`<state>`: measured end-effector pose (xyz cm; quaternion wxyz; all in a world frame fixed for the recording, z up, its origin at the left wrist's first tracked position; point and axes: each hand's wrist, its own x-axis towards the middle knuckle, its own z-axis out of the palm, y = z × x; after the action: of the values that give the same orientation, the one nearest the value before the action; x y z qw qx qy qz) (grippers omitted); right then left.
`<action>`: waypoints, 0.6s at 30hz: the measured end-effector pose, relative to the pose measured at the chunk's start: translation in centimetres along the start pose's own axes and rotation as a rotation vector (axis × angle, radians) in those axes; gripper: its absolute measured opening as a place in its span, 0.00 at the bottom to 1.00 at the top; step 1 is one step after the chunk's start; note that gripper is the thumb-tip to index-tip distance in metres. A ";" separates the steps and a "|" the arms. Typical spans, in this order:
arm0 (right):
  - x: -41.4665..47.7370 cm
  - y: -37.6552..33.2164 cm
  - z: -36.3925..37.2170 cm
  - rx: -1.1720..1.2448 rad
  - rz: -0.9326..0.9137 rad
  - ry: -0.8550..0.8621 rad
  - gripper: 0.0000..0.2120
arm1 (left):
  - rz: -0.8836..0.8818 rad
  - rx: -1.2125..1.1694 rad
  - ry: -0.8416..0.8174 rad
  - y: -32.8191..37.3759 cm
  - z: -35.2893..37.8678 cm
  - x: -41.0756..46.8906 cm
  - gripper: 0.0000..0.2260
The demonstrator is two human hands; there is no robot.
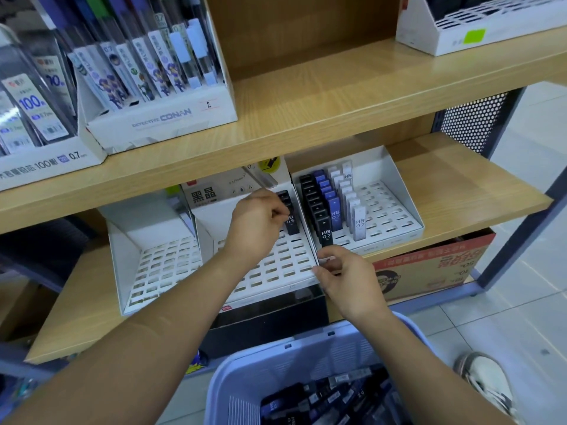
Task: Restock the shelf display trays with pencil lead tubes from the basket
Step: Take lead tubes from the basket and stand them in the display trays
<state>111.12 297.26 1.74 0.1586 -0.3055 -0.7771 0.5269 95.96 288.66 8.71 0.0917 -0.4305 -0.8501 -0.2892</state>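
Observation:
My left hand (256, 223) reaches into the middle white slotted tray (276, 268) and pinches a black HB 0.5 lead tube (291, 225) standing in its right column. My right hand (343, 276) grips the front right corner of that tray, and a white piece shows between its fingers. The right tray (389, 216) holds rows of black (322, 222), blue (334, 210) and white HB 0.7 tubes (359, 222). The left tray (159, 268) has bare slots. A lavender basket (306, 357) with several loose tubes (334, 397) sits below my arms.
The wooden shelf above (337, 96) carries lead refill display boxes at the left (159, 115) and a white box at the right (466, 32). A red cardboard carton (435, 265) stands under the lower shelf. A shoe (487, 381) rests on the tiled floor at lower right.

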 end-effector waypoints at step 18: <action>-0.3 -0.3 0.0 0.004 0.016 0.002 0.10 | 0.109 0.169 0.007 -1.1 -0.7 0.5 0.08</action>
<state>111.24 297.03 2.08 0.1557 -0.3119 -0.7733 0.5296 94.74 288.06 9.04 0.1465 -0.4658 -0.8464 -0.2125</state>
